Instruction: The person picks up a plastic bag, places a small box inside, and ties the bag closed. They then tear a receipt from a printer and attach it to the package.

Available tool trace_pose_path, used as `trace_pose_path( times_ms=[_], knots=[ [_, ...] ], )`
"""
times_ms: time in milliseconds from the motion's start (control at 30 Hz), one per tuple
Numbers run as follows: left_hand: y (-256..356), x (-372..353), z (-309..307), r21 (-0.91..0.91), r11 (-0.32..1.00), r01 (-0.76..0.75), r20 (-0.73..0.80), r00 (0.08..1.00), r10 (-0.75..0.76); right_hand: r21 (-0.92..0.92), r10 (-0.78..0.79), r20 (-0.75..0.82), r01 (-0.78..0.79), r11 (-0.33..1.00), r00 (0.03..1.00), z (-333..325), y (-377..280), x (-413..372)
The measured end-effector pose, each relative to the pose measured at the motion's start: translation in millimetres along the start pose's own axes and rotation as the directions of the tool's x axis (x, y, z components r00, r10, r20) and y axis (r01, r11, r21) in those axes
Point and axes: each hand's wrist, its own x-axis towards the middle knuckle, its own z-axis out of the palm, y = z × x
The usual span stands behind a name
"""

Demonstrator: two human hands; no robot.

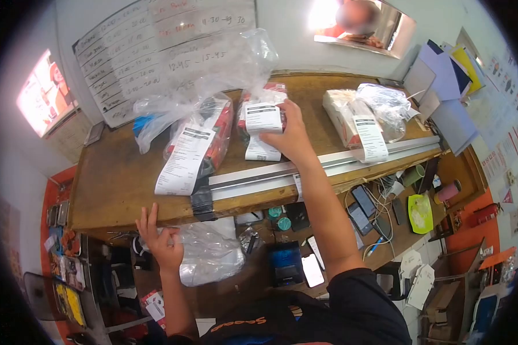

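Note:
My right hand (288, 135) reaches over the wooden counter (115, 184) and rests on the middle bag (244, 123), its fingers apart at the edge of the receipt (263, 117). To the left stands a plastic bag of red packs (221, 123) with a long receipt (185, 159) on its front. Another bag with a white box (341, 115) and a receipt (371, 138) is on the right. Below the counter's front edge is my left hand (162, 241), thumb and forefinger pinched at a clear plastic bag (210, 256), other fingers raised.
A metal rail (259, 175) runs along the counter front, with black tape (202, 201) at its left end. On the lower desk lie phones (312, 270), cables and a green tray (420, 214). A person (357, 23) is behind the wall opening.

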Motion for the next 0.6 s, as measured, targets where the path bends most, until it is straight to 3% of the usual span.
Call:
trace_pose_path(
  times_ms=[33, 300, 433, 600],
  knots=[
    [-3, 0, 2, 0.068, 0.998, -0.006, 0.034, 0.999, 0.004, -0.007, 0.002, -0.005, -0.002, 1.000, 1.000, -2, -1, 0],
    [-4, 1, 5, -0.021, 0.999, 0.029, -0.052, 0.998, -0.030, -0.077, -0.019, 0.000, 0.019, 0.997, 1.000, 2, 5, 2],
    [1, 2, -3, -0.021, 0.999, 0.046, 0.015, 0.999, -0.046, 0.045, 0.067, 0.060, -0.069, 0.997, 0.996, -1, -1, 0],
    [-1, 3, -11, -0.034, 0.999, 0.038, 0.057, 0.998, -0.036, 0.027, 0.022, 0.019, -0.023, 0.999, 1.000, 2, 6, 1]
  ],
)
